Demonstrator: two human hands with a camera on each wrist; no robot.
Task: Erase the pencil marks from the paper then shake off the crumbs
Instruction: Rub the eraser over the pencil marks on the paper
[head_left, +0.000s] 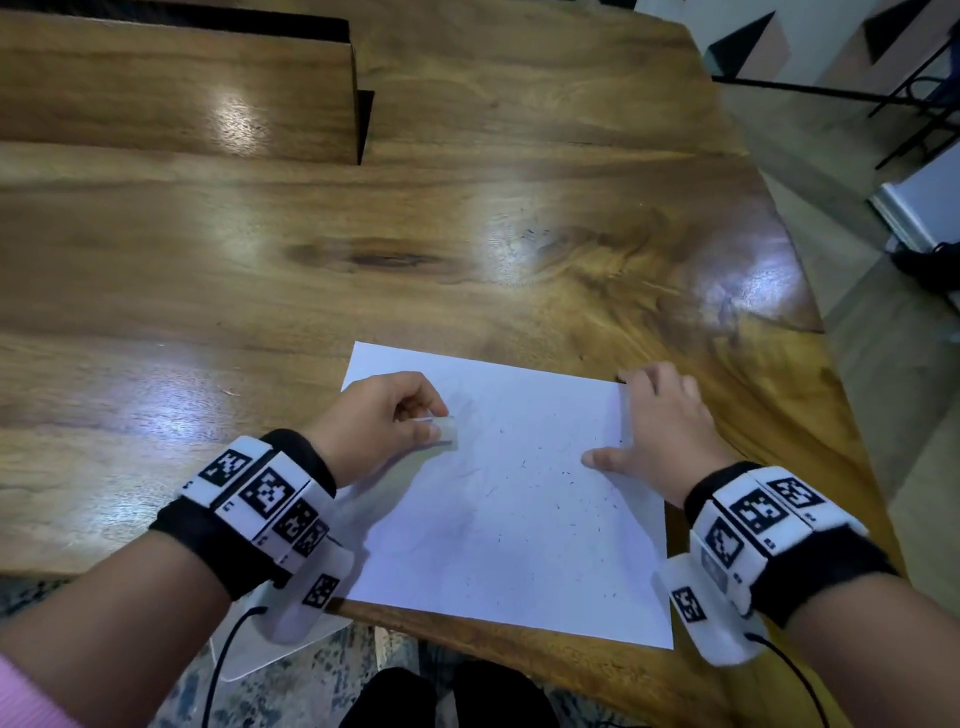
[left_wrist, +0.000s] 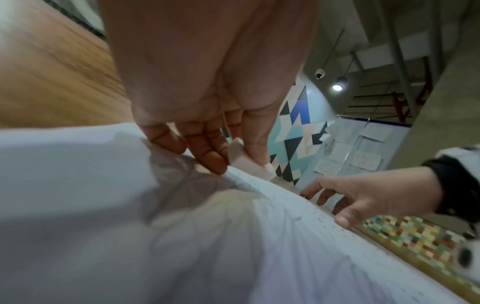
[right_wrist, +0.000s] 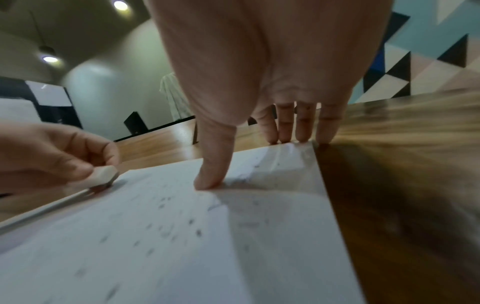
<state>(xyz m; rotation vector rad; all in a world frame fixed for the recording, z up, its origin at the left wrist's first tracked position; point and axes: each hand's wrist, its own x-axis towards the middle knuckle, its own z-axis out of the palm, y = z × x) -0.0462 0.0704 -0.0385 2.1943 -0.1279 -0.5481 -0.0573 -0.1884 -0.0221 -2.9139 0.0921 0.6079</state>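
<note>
Left hand (head_left: 379, 415) pinches a white eraser (head_left: 445, 430) between thumb and curled fingers and sets it on the upper left part of the paper (head_left: 519, 519). Right hand (head_left: 660, 421) lies with straight fingers spread, thumb and fingertips pressing the sheet's right edge to the wooden table (head_left: 467, 218).

If the right hand's press slackens during a hard stroke, the thin sheet could slide, buckle or tear under the eraser. A careless sweep could scatter crumbs over the table before the shake.

The paper lies flat near the table's front edge, white, with faint grey smudges near the eraser and dark eraser crumbs (head_left: 566, 474) strewn over its middle and right.
</note>
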